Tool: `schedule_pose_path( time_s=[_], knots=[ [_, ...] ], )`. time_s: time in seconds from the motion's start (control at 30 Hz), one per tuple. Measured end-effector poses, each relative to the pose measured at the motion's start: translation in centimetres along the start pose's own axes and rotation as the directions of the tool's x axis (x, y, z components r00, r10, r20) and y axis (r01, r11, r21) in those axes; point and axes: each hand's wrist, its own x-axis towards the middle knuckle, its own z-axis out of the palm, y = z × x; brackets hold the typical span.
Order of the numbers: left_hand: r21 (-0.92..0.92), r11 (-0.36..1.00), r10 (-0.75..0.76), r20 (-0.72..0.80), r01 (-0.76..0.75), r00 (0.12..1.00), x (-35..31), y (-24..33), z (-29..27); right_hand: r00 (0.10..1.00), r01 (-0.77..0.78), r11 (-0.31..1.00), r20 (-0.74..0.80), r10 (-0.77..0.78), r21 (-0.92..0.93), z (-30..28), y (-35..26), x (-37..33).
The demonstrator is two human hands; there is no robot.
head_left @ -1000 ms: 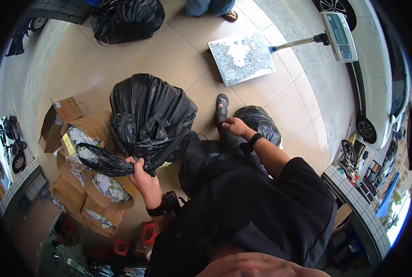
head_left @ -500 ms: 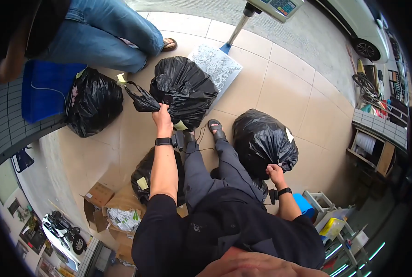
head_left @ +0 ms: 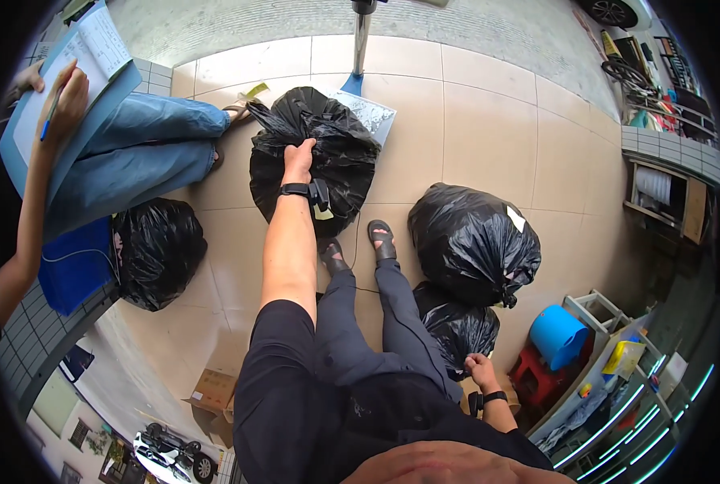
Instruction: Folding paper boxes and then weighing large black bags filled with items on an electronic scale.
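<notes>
My left hand (head_left: 299, 161) is closed round the gathered neck of a full black garbage bag (head_left: 345, 173). The bag stands at the near edge of a platform scale (head_left: 380, 121) and hides much of its plate; a pale tag shows low on its side. My right hand (head_left: 481, 369), fingers curled, is beside a smaller black garbage bag (head_left: 457, 324) by my right leg. What its fingertips hold, if anything, is hidden. Just beyond lies a large tied black garbage bag (head_left: 469, 238) with a white label.
At left, a person in jeans writes with a pen (head_left: 52, 113) on a clipboard (head_left: 130, 81). Beside them are a blue bin (head_left: 74, 270) and another black garbage bag (head_left: 158, 250). A blue bucket (head_left: 557, 337), red stool (head_left: 529, 375) and cardboard box (head_left: 213, 390) stand nearer me.
My left hand has moved slightly forward and right, with the bag's neck now over its top. My right hand has moved back from the large bag. The person's hands and clipboard have come into view.
</notes>
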Motion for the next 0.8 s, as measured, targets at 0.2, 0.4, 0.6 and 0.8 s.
schedule_pose_path(
  time_s=[0.2, 0.4, 0.6, 0.8],
  knots=[
    [0.207, 0.975, 0.048, 0.145, -0.078, 0.988, 1.5, -2.4, -0.1, 1.000, 0.029, 0.997, 0.000, -0.029, 0.078, 1.2, -3.8, 0.2],
    [0.113, 0.992, 0.043, 0.084, -0.052, 0.996, -5.6, -2.6, -6.3, 0.995, 0.103, 0.995, -0.011, -0.103, 0.012, 1.3, -2.9, 1.5],
    [0.127, 0.968, -0.235, 0.157, 0.216, 0.959, -19.9, -6.2, -17.2, 0.985, 0.162, 0.986, 0.052, -0.163, 0.028, 2.7, -2.7, 1.3],
    [0.280, 0.897, -0.355, -0.006, 0.343, 0.935, -33.6, -14.9, -30.5, 0.945, 0.314, 0.949, 0.114, -0.308, -0.039, 2.5, -6.1, 1.1]
  ],
)
